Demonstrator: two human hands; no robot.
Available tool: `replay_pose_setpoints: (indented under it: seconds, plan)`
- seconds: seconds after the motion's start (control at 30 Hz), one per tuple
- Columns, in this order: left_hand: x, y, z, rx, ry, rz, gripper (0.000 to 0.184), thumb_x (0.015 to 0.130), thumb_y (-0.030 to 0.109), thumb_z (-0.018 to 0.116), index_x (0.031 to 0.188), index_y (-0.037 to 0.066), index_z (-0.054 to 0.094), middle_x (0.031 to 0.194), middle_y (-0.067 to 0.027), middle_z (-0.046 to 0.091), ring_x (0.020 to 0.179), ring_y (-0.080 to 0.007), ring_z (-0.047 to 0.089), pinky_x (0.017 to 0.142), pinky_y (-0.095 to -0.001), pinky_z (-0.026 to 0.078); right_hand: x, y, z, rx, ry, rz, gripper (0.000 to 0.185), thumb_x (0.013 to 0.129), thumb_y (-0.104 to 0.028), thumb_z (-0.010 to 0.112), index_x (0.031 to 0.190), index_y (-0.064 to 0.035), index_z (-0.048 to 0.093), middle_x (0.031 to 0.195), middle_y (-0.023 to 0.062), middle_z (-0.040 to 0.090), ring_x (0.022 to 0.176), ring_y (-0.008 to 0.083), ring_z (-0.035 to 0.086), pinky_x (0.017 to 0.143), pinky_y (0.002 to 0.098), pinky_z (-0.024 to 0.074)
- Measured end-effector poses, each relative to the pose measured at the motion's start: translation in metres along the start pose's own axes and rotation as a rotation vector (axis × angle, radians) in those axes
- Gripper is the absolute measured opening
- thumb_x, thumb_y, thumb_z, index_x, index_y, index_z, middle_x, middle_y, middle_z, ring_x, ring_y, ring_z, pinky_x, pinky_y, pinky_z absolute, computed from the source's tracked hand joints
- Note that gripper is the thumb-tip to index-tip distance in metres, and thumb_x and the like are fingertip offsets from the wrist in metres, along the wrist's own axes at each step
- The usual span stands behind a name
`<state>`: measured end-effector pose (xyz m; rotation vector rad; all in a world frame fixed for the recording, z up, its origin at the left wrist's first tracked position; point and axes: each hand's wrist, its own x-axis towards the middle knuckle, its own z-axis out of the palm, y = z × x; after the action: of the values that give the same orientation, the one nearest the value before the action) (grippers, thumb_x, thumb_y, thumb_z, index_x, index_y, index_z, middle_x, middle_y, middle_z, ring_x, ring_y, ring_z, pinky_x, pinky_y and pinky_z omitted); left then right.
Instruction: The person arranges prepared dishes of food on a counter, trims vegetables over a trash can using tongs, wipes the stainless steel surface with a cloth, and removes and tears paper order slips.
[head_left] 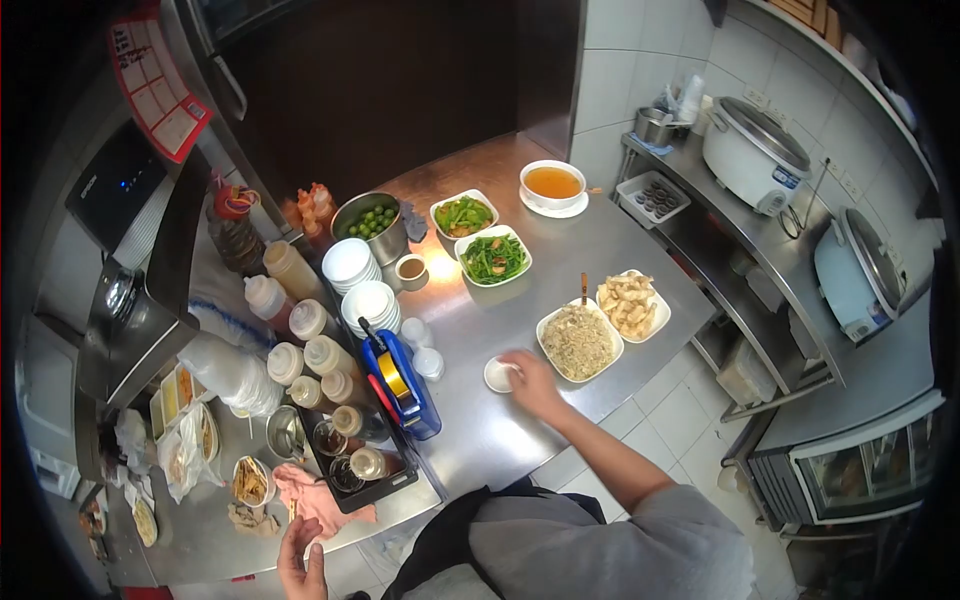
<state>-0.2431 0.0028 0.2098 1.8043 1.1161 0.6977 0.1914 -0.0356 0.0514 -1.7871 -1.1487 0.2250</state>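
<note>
On the steel counter, my right hand (530, 381) is at a small white dish (497, 375), its fingers bent over the dish's right edge; what they grip, if anything, is hidden. Just right of it stands a square white bowl of fried rice (577, 343), with a bowl of fried pieces (630, 306) behind. My left hand (302, 560) is raised at the counter's front edge, fingers apart and empty, near a pink cloth (318, 498). Farther back are two bowls of greens (493, 257) and a bowl of orange soup (552, 182) on a saucer.
Left of centre, a black tray (385, 492) holds several sauce bottles, beside a blue tape dispenser (408, 393). Stacked white dishes (370, 305) and a pot of green fruit (369, 225) stand behind. Rice cookers (757, 150) sit on the right shelf.
</note>
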Motion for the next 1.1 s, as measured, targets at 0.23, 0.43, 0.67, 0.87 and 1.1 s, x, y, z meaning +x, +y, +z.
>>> replay_pose_setpoints:
  seconds: [0.23, 0.43, 0.67, 0.87, 1.1]
  plan:
    - [0.036, 0.024, 0.034, 0.011, -0.044, 0.055, 0.042, 0.08, -0.002, 0.058, 0.121, -0.004, 0.05, 0.111, -0.0154, 0.062, 0.104, -0.0229, 0.059, 0.09, -0.0322, 0.044, -0.013, 0.041, -0.027, -0.042, -0.057, 0.051, 0.024, 0.079, -0.006, 0.055, 0.102, -0.0008, 0.06, 0.095, 0.017, 0.061, 0.085, 0.0262, 0.061, 0.069, 0.0327, 0.0499]
    - [0.034, 0.039, 0.043, -0.037, -0.029, 0.063, 0.042, 0.081, 0.0, 0.061, 0.122, -0.003, 0.05, 0.112, -0.0131, 0.062, 0.104, -0.0202, 0.059, 0.09, -0.0313, 0.045, 0.044, -0.037, -0.02, 0.15, -0.377, 0.084, 0.015, 0.083, -0.011, 0.06, 0.094, -0.0011, 0.061, 0.079, 0.0146, 0.063, 0.077, 0.0297, 0.062, 0.064, 0.0341, 0.049]
    - [-0.015, 0.029, 0.022, -0.005, 0.207, -0.014, 0.04, 0.083, 0.0, 0.058, 0.122, -0.003, 0.05, 0.109, -0.0137, 0.063, 0.105, -0.0213, 0.059, 0.092, -0.0319, 0.042, 0.101, -0.148, 0.06, 0.284, -0.699, -0.486, 0.032, 0.078, -0.004, 0.059, 0.11, -0.0053, 0.055, 0.101, 0.0137, 0.058, 0.084, 0.0307, 0.059, 0.073, 0.0359, 0.0475]
    - [-0.065, 0.006, 0.008, -0.074, 0.416, -0.129, 0.043, 0.081, -0.001, 0.058, 0.123, -0.003, 0.049, 0.109, -0.0155, 0.062, 0.105, -0.0222, 0.059, 0.092, -0.0327, 0.042, 0.109, -0.172, 0.107, 0.045, -0.757, -0.507, 0.06, 0.066, -0.007, 0.071, 0.122, -0.0098, 0.05, 0.105, 0.0103, 0.05, 0.082, 0.0239, 0.057, 0.073, 0.0323, 0.0482]
    - [-0.065, 0.002, -0.003, -0.053, 0.385, -0.129, 0.043, 0.078, -0.003, 0.059, 0.121, -0.002, 0.051, 0.106, -0.0143, 0.065, 0.102, -0.0215, 0.061, 0.091, -0.0325, 0.044, 0.09, -0.152, 0.127, 0.122, -0.706, -0.466, 0.059, 0.064, -0.017, 0.073, 0.117, -0.0145, 0.05, 0.112, 0.0125, 0.055, 0.104, 0.0326, 0.053, 0.082, 0.0379, 0.0457]
